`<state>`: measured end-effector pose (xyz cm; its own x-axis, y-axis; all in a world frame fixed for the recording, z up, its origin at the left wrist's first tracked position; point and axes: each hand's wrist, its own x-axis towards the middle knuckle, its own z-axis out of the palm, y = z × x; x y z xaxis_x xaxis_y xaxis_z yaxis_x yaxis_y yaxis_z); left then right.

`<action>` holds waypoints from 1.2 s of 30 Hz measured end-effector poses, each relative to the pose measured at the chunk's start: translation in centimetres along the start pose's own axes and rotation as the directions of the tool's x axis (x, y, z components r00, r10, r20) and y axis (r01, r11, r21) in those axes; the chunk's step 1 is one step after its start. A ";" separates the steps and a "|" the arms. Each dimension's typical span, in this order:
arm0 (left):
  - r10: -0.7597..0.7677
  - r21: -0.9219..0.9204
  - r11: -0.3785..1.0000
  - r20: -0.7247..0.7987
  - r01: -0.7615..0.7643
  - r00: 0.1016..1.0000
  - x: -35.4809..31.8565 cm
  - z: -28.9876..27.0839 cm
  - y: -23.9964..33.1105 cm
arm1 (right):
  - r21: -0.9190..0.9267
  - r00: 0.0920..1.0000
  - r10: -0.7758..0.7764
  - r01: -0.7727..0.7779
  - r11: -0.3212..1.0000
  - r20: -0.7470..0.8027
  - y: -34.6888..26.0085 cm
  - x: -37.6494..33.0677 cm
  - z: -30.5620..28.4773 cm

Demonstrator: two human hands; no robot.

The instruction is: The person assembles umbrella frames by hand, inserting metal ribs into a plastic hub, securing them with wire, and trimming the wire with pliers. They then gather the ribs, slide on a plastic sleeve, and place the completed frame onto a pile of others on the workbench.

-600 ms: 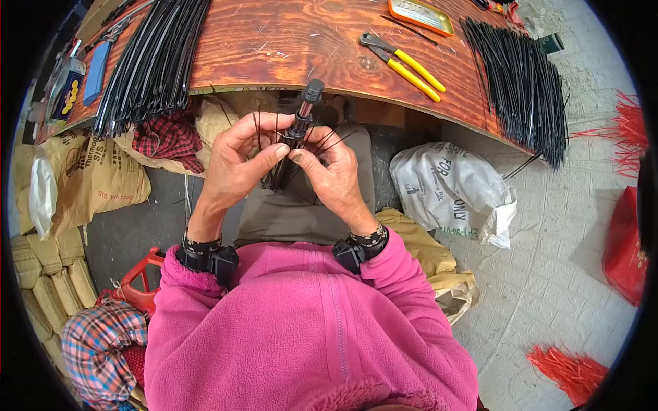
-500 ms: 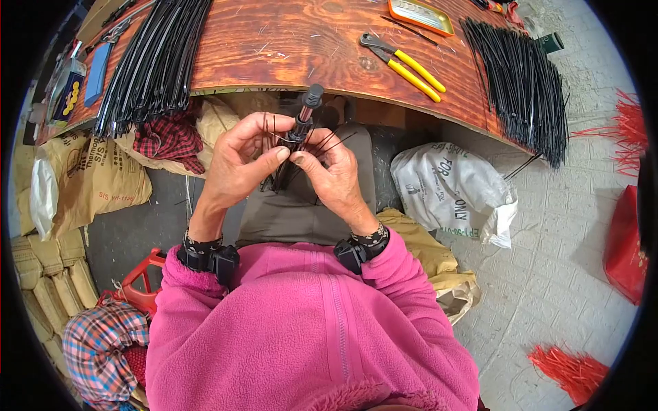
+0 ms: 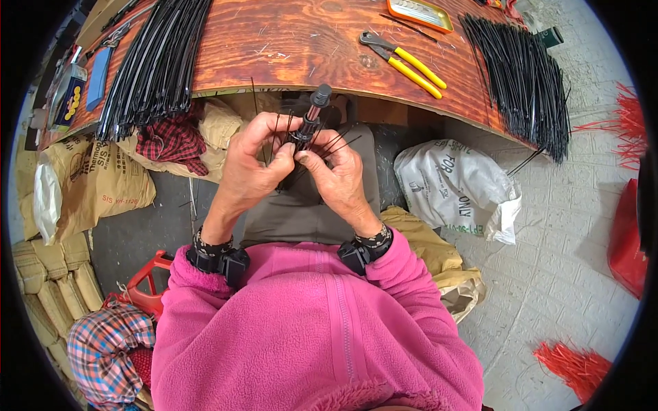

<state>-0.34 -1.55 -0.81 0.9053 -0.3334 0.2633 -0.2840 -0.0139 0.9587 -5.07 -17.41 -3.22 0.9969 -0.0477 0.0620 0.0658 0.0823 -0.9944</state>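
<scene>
Between my two hands, above my lap, stands a black rod with a ribbed cap (image 3: 320, 96) and a reddish band below it. Thin black strands (image 3: 254, 96) stick out around its collar, some upward by my left hand and some to the right. My left hand (image 3: 259, 164) is closed, its thumb and fingers pinching at the collar from the left. Closed as well, my right hand (image 3: 337, 177) presses its thumb and fingers there from the right. The fingertips hide most of the collar, so I cannot make out exactly which strands each hand pinches.
Ahead is a wooden table (image 3: 274, 31) with yellow-handled pliers (image 3: 415, 68), an orange-rimmed tray (image 3: 419, 15), and bundles of black strands at left (image 3: 154, 61) and right (image 3: 521, 82). A white sack (image 3: 445, 185) and red strand bundles (image 3: 574, 370) lie at right; a red stool (image 3: 152, 284) stands at left.
The rod and both hands have shifted slightly right in the picture. A long strand now stands upright beside my left hand, and the left fingers have closed in nearer the collar.
</scene>
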 end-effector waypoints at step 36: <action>-0.168 -0.367 0.919 -0.033 0.144 0.985 -0.3 1.0 0.2 | 0.059 0.994 -0.025 0.018 0.998 0.110 0.5 0.7 -0.5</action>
<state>-1.03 -2.37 -0.77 0.9501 -0.2948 0.1021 -0.0144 0.2853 0.9583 -4.41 -17.93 -3.75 0.9936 0.0605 0.0958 0.0865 0.1404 -0.9863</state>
